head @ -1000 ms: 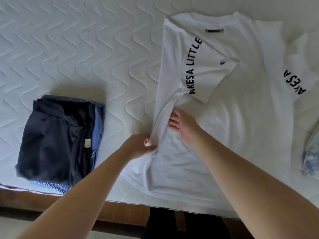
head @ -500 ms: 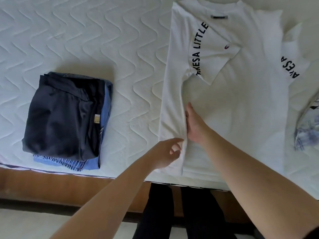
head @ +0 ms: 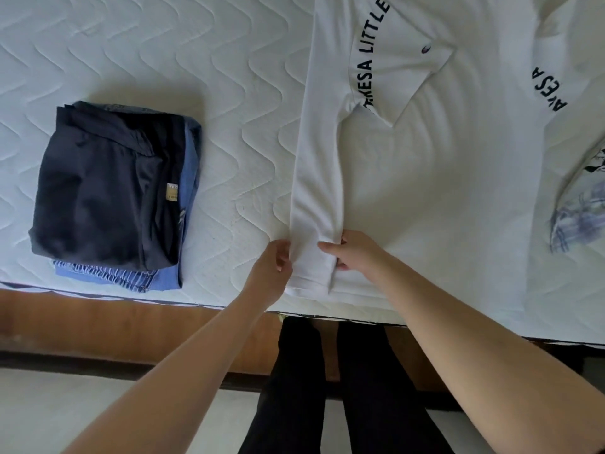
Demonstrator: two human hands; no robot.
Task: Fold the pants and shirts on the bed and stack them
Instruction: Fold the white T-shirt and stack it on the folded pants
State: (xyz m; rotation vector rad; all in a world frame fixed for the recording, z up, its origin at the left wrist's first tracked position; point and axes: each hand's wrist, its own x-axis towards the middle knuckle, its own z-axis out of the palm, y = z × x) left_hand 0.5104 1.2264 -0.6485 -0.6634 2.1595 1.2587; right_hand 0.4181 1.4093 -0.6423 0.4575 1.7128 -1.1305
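A white T-shirt [head: 442,178] with black lettering lies face down on the bed, its left side and sleeve folded inward into a long strip. My left hand [head: 273,267] grips the strip's outer edge close to the hem. My right hand [head: 355,252] pinches the strip's inner edge just opposite, thumb on top. A stack of folded clothes [head: 111,194] sits at the left, a dark navy piece on top of blue ones.
The white quilted mattress [head: 196,60] runs to a wooden bed frame [head: 114,319] along the near edge. A crumpled blue and white patterned garment [head: 577,208] lies at the right edge, beside the shirt. My dark-trousered legs [head: 327,388] stand against the frame.
Both hands slid down the folded strip toward the hem, and the strip now lies straighter and flatter. The view shifted closer and lower.
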